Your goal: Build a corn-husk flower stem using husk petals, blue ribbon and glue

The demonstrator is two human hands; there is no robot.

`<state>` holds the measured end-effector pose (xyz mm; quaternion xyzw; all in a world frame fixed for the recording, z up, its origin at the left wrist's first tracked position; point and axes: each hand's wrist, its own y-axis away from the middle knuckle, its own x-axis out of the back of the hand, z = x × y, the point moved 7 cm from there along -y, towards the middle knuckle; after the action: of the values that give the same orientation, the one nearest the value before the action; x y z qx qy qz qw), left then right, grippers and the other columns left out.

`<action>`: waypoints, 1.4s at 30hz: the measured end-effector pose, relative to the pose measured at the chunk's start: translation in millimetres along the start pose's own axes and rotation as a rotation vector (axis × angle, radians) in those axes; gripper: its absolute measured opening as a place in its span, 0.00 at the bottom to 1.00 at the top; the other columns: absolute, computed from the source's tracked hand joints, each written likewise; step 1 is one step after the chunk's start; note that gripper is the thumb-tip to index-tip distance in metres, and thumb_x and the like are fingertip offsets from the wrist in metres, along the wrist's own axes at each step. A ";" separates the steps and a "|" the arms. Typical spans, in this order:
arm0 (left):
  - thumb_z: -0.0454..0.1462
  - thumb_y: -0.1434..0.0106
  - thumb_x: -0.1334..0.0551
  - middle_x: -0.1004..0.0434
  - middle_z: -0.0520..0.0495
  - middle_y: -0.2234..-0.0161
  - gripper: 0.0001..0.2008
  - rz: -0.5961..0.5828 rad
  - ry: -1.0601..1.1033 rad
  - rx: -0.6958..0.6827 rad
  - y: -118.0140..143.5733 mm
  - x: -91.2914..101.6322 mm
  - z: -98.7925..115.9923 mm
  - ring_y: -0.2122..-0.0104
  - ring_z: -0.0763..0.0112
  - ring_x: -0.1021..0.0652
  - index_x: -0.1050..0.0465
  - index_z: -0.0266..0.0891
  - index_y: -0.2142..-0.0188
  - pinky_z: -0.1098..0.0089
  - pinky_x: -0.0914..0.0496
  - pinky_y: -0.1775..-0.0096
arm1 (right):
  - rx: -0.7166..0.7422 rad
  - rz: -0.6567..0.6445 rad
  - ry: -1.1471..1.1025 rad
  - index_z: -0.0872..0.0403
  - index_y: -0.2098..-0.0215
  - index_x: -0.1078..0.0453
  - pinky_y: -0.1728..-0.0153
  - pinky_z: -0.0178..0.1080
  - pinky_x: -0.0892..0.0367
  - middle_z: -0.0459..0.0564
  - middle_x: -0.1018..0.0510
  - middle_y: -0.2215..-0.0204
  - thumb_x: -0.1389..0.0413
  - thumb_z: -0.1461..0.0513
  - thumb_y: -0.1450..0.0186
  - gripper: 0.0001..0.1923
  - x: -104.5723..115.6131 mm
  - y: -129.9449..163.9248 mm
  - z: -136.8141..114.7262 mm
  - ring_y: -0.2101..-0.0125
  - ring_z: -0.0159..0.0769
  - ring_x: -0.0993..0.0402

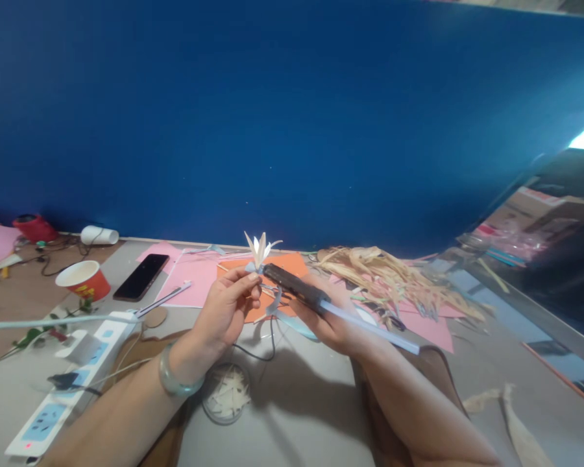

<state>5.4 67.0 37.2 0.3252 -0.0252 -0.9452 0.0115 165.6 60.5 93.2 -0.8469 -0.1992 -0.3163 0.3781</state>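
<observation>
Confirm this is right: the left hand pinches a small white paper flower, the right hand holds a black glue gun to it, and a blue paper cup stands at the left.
One thing is wrong: the head view shows the paper cup is red. The left hand, flower, right hand and glue gun are as stated.

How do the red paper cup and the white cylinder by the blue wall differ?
The red paper cup stands upright with its mouth open upward; the white cylinder lies on its side. The cup is red with a white rim, the cylinder plain white. The cup sits nearer the black phone. Both rest on the table.
</observation>
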 end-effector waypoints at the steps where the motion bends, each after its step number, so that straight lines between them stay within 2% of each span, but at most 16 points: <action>1: 0.36 0.48 0.28 0.28 0.54 0.77 0.11 0.002 0.001 0.000 0.1 0.2 -0.2 0.80 0.83 0.30 0.25 0.35 0.68 0.80 0.35 0.76 | 0.000 0.000 -0.002 0.54 0.61 0.34 0.72 0.36 0.38 0.48 0.27 0.72 0.48 0.58 0.29 0.07 0.3 0.0 -0.2 0.73 0.33 0.32; 13: 0.35 0.49 0.27 0.29 0.54 0.79 0.11 0.026 -0.010 -0.017 0.6 -0.2 1.9 0.80 0.82 0.30 0.26 0.35 0.70 0.80 0.36 0.77 | -0.016 0.023 0.020 0.54 0.60 0.33 0.72 0.36 0.37 0.48 0.25 0.71 0.48 0.58 0.29 0.07 0.9 0.3 -0.2 0.73 0.34 0.31; 26: 0.37 0.49 0.27 0.28 0.54 0.79 0.11 0.023 -0.057 -0.113 4.5 -2.1 7.7 0.80 0.80 0.30 0.25 0.36 0.69 0.78 0.34 0.76 | -0.001 0.011 0.106 0.53 0.61 0.33 0.74 0.34 0.39 0.48 0.25 0.72 0.45 0.60 0.32 0.04 -3.5 3.7 -6.9 0.74 0.32 0.31; 29: 0.36 0.48 0.27 0.29 0.55 0.79 0.10 0.034 -0.060 -0.101 3.4 -0.8 8.0 0.80 0.80 0.30 0.26 0.36 0.70 0.78 0.34 0.76 | -0.015 0.006 0.105 0.53 0.61 0.33 0.74 0.34 0.39 0.48 0.25 0.72 0.46 0.59 0.32 0.05 0.4 3.7 -6.6 0.75 0.32 0.31; 32: 0.35 0.48 0.28 0.29 0.55 0.79 0.10 0.047 -0.050 -0.104 1.7 1.2 9.6 0.80 0.81 0.30 0.27 0.36 0.70 0.79 0.35 0.76 | -0.018 0.066 0.077 0.53 0.64 0.33 0.75 0.35 0.39 0.47 0.26 0.74 0.47 0.58 0.31 0.07 13.4 3.1 -4.3 0.76 0.33 0.32; 35: 0.34 0.49 0.27 0.30 0.55 0.80 0.11 0.069 -0.028 -0.122 0.3 3.7 12.7 0.80 0.81 0.30 0.28 0.36 0.71 0.79 0.34 0.76 | -0.066 0.174 0.117 0.53 0.67 0.34 0.74 0.37 0.39 0.48 0.27 0.75 0.48 0.56 0.31 0.10 31.2 1.0 8.0 0.75 0.34 0.32; 38: 0.33 0.51 0.27 0.29 0.55 0.81 0.11 0.088 0.005 -0.147 -0.1 6.1 16.4 0.80 0.81 0.29 0.28 0.36 0.72 0.80 0.34 0.77 | -0.201 0.222 0.255 0.53 0.62 0.32 0.72 0.37 0.39 0.50 0.24 0.72 0.50 0.53 0.30 0.12 40.9 -3.9 35.7 0.72 0.38 0.30; 42: 0.32 0.53 0.27 0.27 0.54 0.78 0.11 0.086 0.035 -0.141 1.8 5.7 17.7 0.80 0.81 0.28 0.27 0.36 0.72 0.82 0.34 0.79 | -0.545 0.089 0.491 0.56 0.55 0.32 0.70 0.39 0.39 0.56 0.21 0.67 0.49 0.54 0.31 0.15 29.7 -8.2 97.1 0.68 0.45 0.26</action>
<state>-10.0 65.7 47.8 0.3387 0.0279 -0.9374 0.0754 219.7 143.0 67.9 -0.8234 0.0262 -0.5346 0.1886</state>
